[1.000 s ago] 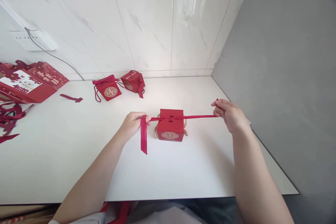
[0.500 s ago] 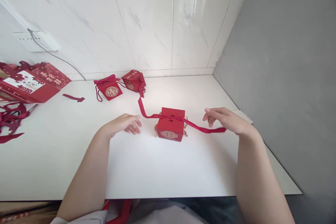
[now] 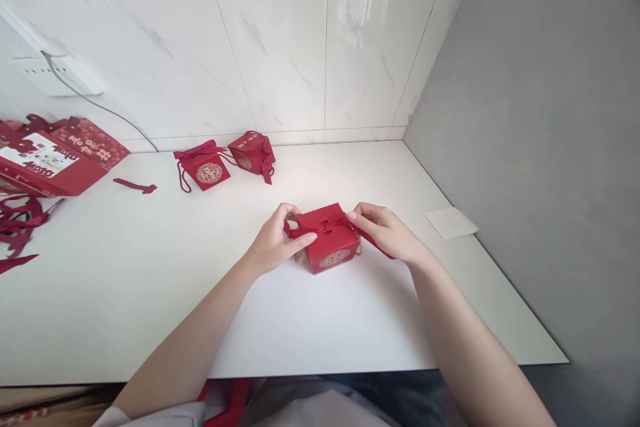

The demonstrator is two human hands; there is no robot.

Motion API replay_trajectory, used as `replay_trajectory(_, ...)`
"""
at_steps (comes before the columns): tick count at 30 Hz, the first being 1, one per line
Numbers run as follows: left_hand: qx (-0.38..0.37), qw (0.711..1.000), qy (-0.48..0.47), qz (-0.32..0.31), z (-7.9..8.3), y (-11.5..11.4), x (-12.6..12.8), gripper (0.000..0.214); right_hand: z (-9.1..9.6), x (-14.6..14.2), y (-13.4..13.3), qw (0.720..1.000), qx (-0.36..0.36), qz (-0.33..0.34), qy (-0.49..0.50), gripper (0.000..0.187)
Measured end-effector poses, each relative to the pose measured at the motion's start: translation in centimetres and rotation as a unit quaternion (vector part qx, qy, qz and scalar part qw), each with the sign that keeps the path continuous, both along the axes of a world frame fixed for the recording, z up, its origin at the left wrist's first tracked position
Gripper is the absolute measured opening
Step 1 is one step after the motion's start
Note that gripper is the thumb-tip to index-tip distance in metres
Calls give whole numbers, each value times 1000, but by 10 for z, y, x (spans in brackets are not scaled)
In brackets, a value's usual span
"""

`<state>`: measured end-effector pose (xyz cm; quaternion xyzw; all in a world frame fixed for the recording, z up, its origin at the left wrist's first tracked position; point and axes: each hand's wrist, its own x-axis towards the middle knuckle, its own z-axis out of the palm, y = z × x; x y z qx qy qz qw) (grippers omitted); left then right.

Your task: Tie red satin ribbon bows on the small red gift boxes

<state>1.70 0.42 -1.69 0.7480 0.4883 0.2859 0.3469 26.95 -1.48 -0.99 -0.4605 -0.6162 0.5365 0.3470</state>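
Observation:
A small red gift box [image 3: 334, 257] with a gold round emblem stands on the white table, turned slightly. A dark red ribbon [image 3: 373, 242] crosses its lid and is knotted at the middle. My left hand [image 3: 277, 243] grips the box's left side, thumb on the top and fingers behind the side, partly hidden. At the right edge of the lid, my right hand [image 3: 383, 227] is closed, thumb and forefinger pinching the ribbon. The ribbon's tail hangs below that hand. Gold cord shows at the box's right side.
Two red boxes with bows, one [image 3: 207, 170] beside another [image 3: 253, 152], stand near the tiled wall. Red packaging [image 3: 75, 163] and a ribbon pile [image 3: 23, 223] lie at left, a red strip [image 3: 135, 185] nearby. White paper [image 3: 451, 223] lies near the right edge.
Both hands have come inward from either side of the box. My left hand has taken hold of the box and my right hand the ribbon. The box has turned a little.

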Motion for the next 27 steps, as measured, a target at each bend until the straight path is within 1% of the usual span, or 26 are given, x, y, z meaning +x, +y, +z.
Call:
replay_trajectory(3, -7, 999, 19, 36, 8, -4, -2, 47, -3, 1, 2, 999, -22, 10, 40, 40)
replay_trajectory(7, 28, 997, 58, 52, 14, -7, -2, 36, -6, 2, 3, 996, -37, 38, 71, 37)
replay_trajectory(8, 24, 996, 70, 54, 14, -7, -2, 38, -7, 2, 3, 995, -36, 51, 79, 36)
replay_trajectory(10, -14, 996, 78, 37, 14, -7, -2, 45, -8, 2, 3, 993, -32, 73, 91, 33)
replay_trajectory(13, -86, 996, 35, -15, 16, -9, -1, 48, -8, 2, 3, 992, -34, 81, 93, 30)
replay_trajectory(15, -101, 994, 0, -37, 18, -10, -1, 46, -6, 2, 3, 993, -35, 73, 84, 32)
replay_trajectory(18, -110, 992, -43, -52, 18, -11, -1, 45, -3, 2, 1, 995, -34, 74, 64, 36)
replay_trajectory(21, -140, 984, -97, -54, 13, -11, 1, 43, 0, 3, -1, 998, -22, 59, 27, 37)
replay_trajectory(24, -168, 975, -142, -37, 6, -12, 5, 42, 2, 5, -3, 999, -10, 35, 1, 40)
replay_trajectory(27, -179, 970, -161, -31, 3, -13, 9, 43, 2, 6, -1, 998, -23, 56, 25, 42)
